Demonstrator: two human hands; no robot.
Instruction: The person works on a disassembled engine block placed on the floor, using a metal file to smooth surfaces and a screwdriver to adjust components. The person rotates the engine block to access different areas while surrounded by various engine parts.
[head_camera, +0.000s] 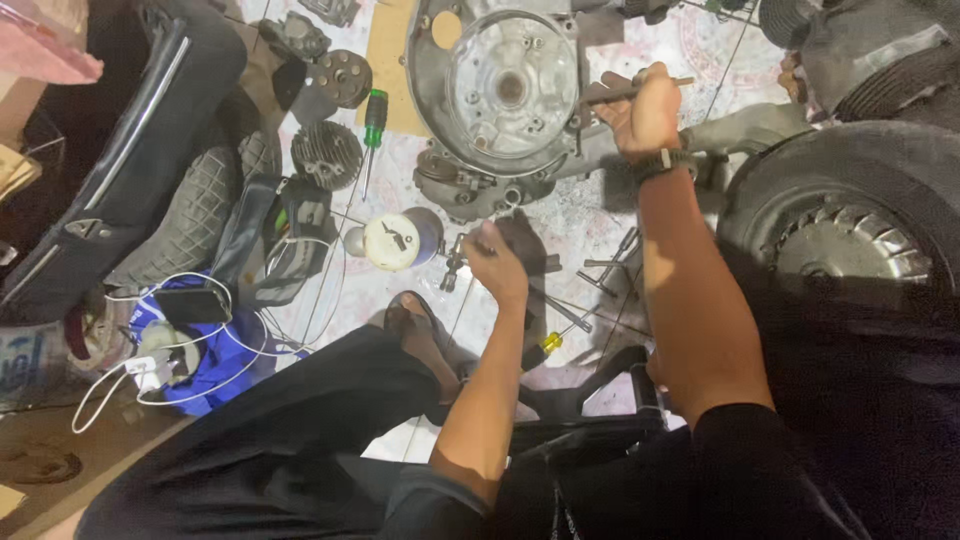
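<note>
Matt cast-metal engine casing (500, 90) (greasy), glossy green plastic screwdriver handle (375, 108).

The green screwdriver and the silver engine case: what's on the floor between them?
In the head view, a flat tan cardboard piece lies between the green screwdriver and the engine case.

— We are sitting on the floor (590, 215) with the engine case (497, 95) lying ahead of us. Where are our hands sitting?

— Our right hand (640, 112) is resting at the case's right edge, gripping a rod-like tool (640, 92); our left hand (497, 262) is hovering nearer us, just below the case.

— And around them?

— A screwdriver (373, 125) is lying left of the case, a finned cylinder (327, 154) beside it. A round can (398, 240) is standing left of our left hand. Loose tools (605, 270) are lying between our arms, and a wheel (850, 235) is standing to our right.
</note>
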